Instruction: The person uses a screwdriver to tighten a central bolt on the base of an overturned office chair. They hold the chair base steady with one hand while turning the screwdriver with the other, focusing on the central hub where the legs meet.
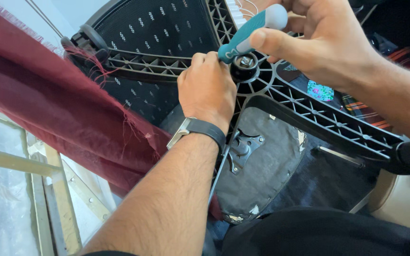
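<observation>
Gripping a screwdriver by its teal and white handle, your right hand had its fingers curled shut around it, the tip aimed down at the centre hub of an upturned office chair's black star base. Your left hand, a dark-strapped watch on its wrist, was closed against the hub, fingertips pressed to it. Beneath lay the chair's seat underside, with a maroon cloth draped to your left.

Teal-handled screwdriver tilted onto the upturned black chair base's hub.
</observation>
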